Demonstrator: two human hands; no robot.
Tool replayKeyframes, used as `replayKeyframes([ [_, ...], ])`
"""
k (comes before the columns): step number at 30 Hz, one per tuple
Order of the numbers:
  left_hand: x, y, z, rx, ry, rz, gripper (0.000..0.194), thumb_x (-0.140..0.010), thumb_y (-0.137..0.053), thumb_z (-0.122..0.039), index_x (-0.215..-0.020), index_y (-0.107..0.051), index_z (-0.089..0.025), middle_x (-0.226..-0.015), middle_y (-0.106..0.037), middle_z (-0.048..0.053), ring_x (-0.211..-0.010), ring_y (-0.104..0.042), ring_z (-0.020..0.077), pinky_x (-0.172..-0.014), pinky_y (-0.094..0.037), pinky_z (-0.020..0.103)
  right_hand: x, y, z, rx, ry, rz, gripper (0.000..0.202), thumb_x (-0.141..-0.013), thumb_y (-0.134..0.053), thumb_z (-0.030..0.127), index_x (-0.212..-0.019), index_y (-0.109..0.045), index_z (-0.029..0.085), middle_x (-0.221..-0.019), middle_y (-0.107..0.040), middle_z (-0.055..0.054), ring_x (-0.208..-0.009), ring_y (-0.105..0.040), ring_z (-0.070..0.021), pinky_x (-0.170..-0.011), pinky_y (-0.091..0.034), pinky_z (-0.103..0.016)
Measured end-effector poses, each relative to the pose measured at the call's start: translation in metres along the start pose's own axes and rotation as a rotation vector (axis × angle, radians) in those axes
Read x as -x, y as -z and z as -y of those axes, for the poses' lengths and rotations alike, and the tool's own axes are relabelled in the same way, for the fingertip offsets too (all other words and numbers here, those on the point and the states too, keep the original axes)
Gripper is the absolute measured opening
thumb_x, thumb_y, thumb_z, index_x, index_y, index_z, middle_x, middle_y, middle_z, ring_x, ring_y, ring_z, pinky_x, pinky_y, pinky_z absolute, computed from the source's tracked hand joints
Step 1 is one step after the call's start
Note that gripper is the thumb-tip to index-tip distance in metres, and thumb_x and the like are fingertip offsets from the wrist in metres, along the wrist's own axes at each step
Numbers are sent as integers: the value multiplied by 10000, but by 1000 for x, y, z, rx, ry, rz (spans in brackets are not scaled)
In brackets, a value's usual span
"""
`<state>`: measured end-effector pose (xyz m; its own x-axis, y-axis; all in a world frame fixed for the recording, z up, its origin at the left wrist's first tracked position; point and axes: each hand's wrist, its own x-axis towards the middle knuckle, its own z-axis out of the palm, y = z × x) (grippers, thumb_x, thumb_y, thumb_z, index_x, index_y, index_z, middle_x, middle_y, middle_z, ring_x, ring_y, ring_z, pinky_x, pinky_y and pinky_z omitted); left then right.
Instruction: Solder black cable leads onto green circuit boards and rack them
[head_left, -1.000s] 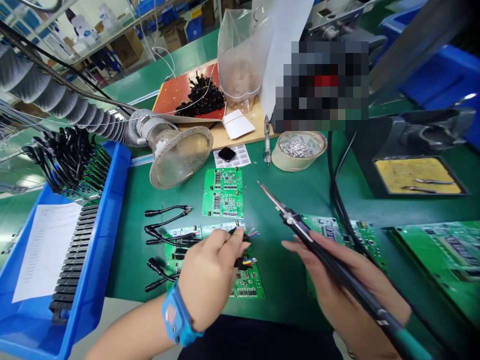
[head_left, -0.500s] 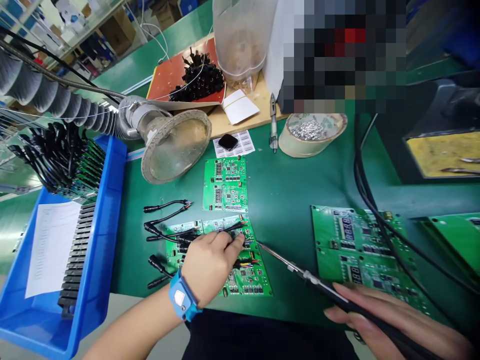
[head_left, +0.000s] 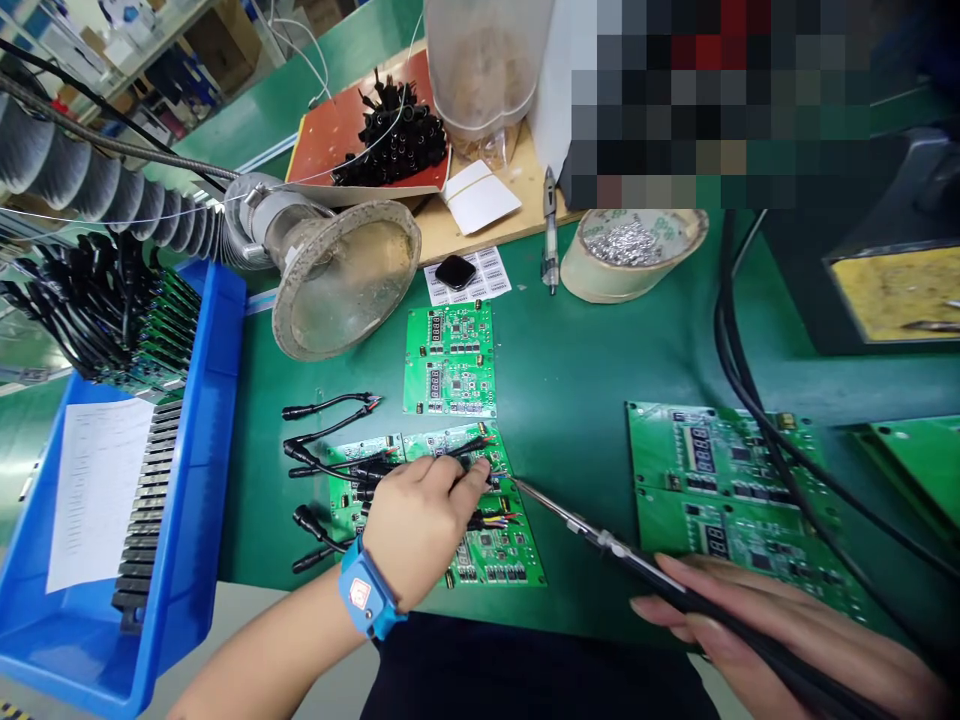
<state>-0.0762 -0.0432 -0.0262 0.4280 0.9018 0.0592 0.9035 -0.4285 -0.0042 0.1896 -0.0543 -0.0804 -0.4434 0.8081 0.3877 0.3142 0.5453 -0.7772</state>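
Observation:
My left hand (head_left: 421,520), with a blue wrist strap, rests over a green circuit board (head_left: 525,555). Its thumb and fingers are closed on a black cable near the board's right edge; its coloured wire ends poke out by the fingertips. My right hand (head_left: 757,620) holds a soldering iron (head_left: 645,570) like a pen, its tip at the board's right edge beside those wires. Several black cables (head_left: 330,405) lie on and left of the board. Another green board (head_left: 450,360) lies just beyond.
A blue bin (head_left: 217,400) of boards and cables stands left, a fume extractor hood (head_left: 346,280) behind. Further right are a round tub (head_left: 626,255), more boards (head_left: 739,490) under black cords (head_left: 750,395), and a yellow sponge (head_left: 892,295) in a dark stand.
The view has shifted slightly. My left hand stays on the cable, and the iron in my right hand stays with its tip near the board's right edge.

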Motion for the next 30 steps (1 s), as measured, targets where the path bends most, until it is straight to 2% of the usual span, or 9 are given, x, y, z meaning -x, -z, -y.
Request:
replayKeyframes([
  [4, 1, 0, -1, -6, 12, 2, 317, -824, -607, -170, -1139, -581, -173, -805, -622, 11, -654, -550, 168, -537, -432, 292, -2, -2, 3, -16, -4, -44, 503, -797, -496, 89, -1279, -476, 229, -817, -722, 16, -614, -684, -136, -647, -592, -238],
  [14, -5, 9, -5, 11, 37, 55, 286, -846, -517, -116, -1117, -602, -151, -793, -607, 31, -650, -556, 179, -532, -484, 303, -10, -1, 7, -6, 6, -57, 476, -799, -498, 98, -1251, -504, 249, -739, -716, 27, -619, -678, -146, -636, -583, -257],
  [19, -6, 9, -6, 8, 43, 68, 285, -845, -514, -116, -1112, -606, -156, -783, -602, 30, -650, -556, 170, -537, -486, 288, -21, 2, 12, 14, 59, 14, 566, -775, -483, 79, -1309, -438, 262, -653, -698, 40, -643, -676, -170, -569, -570, -262],
  [21, -6, 10, -6, 12, 45, 72, 284, -846, -511, -116, -1110, -608, -157, -777, -600, 30, -647, -557, 171, -532, -487, 290, -18, 2, 10, 34, 51, 21, 580, -773, -483, 86, -1320, -426, 270, -666, -702, 43, -653, -677, -172, -588, -578, -270],
  [26, -5, 12, -9, 22, 49, 75, 284, -862, -478, -115, -1114, -605, -151, -774, -599, 35, -642, -560, 182, -523, -499, 310, 5, 3, -4, 112, 9, -63, 517, -778, -497, 119, -1273, -491, 271, -655, -704, 38, -712, -689, -204, -672, -601, -313],
  [30, -6, 12, -9, 28, 47, 67, 274, -858, -482, -110, -1100, -606, -142, -769, -601, 38, -647, -564, 189, -526, -507, 320, 4, 3, -4, 106, 10, -63, 529, -767, -513, 107, -1271, -497, 268, -677, -710, 32, -699, -692, -203, -672, -604, -294],
])
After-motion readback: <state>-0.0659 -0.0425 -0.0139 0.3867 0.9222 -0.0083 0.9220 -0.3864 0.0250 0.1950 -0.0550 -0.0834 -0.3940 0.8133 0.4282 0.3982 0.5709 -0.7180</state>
